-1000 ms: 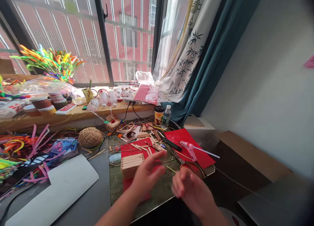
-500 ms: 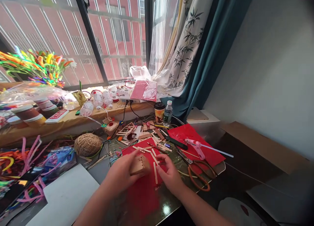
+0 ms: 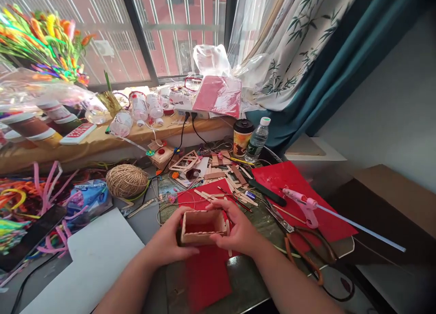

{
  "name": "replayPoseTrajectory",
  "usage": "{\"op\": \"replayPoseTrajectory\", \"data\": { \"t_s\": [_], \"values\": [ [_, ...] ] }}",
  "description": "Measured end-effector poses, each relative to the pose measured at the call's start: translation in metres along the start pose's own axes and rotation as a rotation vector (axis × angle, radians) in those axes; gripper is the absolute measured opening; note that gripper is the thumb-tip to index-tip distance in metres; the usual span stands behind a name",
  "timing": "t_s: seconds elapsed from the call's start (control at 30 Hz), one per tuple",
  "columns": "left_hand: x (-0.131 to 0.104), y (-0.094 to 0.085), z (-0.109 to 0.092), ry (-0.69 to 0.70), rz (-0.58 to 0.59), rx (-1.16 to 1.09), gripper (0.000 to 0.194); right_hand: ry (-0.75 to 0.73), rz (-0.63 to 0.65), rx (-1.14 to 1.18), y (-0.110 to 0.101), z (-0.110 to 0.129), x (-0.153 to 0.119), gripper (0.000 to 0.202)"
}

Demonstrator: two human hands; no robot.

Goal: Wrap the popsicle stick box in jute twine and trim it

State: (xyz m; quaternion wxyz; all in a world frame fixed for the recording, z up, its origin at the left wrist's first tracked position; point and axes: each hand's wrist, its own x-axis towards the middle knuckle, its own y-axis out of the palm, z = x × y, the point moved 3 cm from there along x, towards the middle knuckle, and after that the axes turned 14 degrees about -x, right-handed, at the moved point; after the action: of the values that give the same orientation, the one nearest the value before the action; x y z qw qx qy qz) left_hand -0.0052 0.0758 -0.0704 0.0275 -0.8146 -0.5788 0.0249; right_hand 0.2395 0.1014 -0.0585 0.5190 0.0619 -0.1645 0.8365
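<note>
Head view: wooden box (image 3: 198, 237) gripped between left hand (image 3: 166, 238) and right hand (image 3: 240, 232); far-side contact unclear.

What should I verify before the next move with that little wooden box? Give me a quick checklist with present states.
1. Left hand gripping the wooden box: ok, at its left end.
2. Right hand gripping it: ok, at its right end.
3. Box opening unobstructed: ok, its inside shows.
4. Box bottom: cannot tell; red shows inside.
5. Surface beyond the box uncluttered: not ok, wooden sticks lie scattered.
6. Glue gun heat: cannot tell.
</note>
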Motion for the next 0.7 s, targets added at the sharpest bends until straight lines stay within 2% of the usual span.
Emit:
{"op": "replayPoseTrajectory", "data": {
  "t_s": [0.1, 0.2, 0.33, 0.5, 0.7],
  "values": [
    [-0.001, 0.010, -0.002, -0.065, 0.073, 0.004, 0.092, 0.061, 0.060, 0.065, 0.009, -0.006, -0.008, 0.074],
    [-0.001, 0.013, -0.001, -0.055, 0.053, -0.028, 0.097, 0.055, 0.065, 0.080, 0.018, -0.010, -0.012, 0.074],
    [-0.003, 0.012, 0.002, -0.027, 0.060, -0.128, 0.100, 0.056, 0.045, 0.029, 0.025, -0.016, -0.013, 0.071],
    [-0.003, 0.019, 0.014, -0.042, 0.033, -0.150, 0.090, 0.029, -0.007, -0.085, 0.027, -0.019, -0.013, 0.063],
    [-0.003, 0.030, 0.026, 0.063, -0.026, -0.170, 0.091, -0.014, -0.078, -0.096, 0.026, -0.021, -0.014, 0.052]
  ]
}}
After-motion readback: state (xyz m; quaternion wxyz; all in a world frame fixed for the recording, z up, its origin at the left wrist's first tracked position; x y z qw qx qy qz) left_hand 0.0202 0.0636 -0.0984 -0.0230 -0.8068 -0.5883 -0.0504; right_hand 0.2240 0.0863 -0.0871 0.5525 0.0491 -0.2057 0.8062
